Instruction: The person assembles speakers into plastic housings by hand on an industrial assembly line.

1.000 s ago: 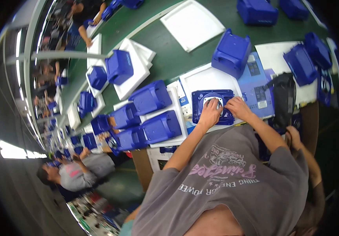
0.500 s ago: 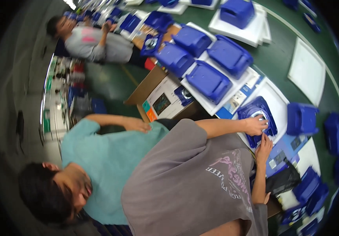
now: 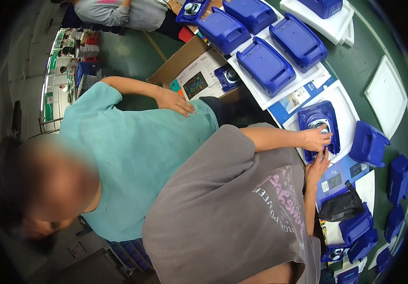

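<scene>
A co-worker in a teal shirt stands at the left, one hand resting at the waist. Next come an open brown carton and blue housings ranked on white foam, those farthest up clipped by the edge of view. Right of these, a shallow blue panel lies in a white tray, its long axis running up and down the view, leaning slightly. The left hand reaches across that axis, fingers curled just beside the round speaker; the right hand comes up from below to the panel's lower end. The left is nearer the speaker (the right's fingertips almost meet it). Whether either grip is closed on something small I cannot tell; the fingers hide that lower part. Farther right are another housing and, lower, a black bag.
</scene>
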Demonstrator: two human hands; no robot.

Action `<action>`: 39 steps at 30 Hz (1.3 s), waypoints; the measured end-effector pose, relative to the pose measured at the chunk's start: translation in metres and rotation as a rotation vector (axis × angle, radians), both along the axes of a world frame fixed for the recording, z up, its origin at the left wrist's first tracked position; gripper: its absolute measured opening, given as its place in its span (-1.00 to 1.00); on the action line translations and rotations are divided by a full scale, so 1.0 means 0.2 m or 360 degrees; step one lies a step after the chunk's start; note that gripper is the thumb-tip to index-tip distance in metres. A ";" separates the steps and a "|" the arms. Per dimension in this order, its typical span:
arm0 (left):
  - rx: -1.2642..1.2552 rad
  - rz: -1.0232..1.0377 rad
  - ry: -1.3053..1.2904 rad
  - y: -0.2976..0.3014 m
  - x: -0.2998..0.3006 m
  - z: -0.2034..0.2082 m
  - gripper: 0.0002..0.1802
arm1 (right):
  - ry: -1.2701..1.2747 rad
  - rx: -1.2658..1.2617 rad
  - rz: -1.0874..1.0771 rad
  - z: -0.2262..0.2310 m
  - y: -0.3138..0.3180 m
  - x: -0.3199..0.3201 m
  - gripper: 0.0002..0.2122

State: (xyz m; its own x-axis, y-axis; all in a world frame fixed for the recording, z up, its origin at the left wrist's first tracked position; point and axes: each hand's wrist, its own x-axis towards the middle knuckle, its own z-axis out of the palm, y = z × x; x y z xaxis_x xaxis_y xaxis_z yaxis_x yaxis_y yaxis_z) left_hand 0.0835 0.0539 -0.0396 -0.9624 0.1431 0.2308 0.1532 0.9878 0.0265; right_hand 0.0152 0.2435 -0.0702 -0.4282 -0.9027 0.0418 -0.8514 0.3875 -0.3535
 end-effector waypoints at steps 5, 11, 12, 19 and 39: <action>0.0057 0.0009 -0.0021 0.02 0.02 0.00 -0.75 | -0.0031 0.0019 -0.0021 0.01 0.02 0.01 -0.28; 0.0058 -0.0049 -0.0050 0.01 0.01 0.01 -0.77 | -0.0083 0.0065 -0.0075 0.07 0.01 0.02 -0.23; 0.0048 -0.0061 -0.0076 0.01 0.01 0.03 -0.78 | -0.0099 0.0056 -0.0067 0.09 0.01 0.03 -0.22; -0.0014 -0.0095 -0.0082 -0.04 0.01 0.02 -0.76 | -0.0283 0.0079 -0.0087 0.15 -0.05 0.05 -0.15; 0.1146 0.0288 -0.0665 -0.32 -0.43 0.41 -0.56 | -0.0707 -0.0511 -0.0626 0.24 -0.05 -0.02 -0.70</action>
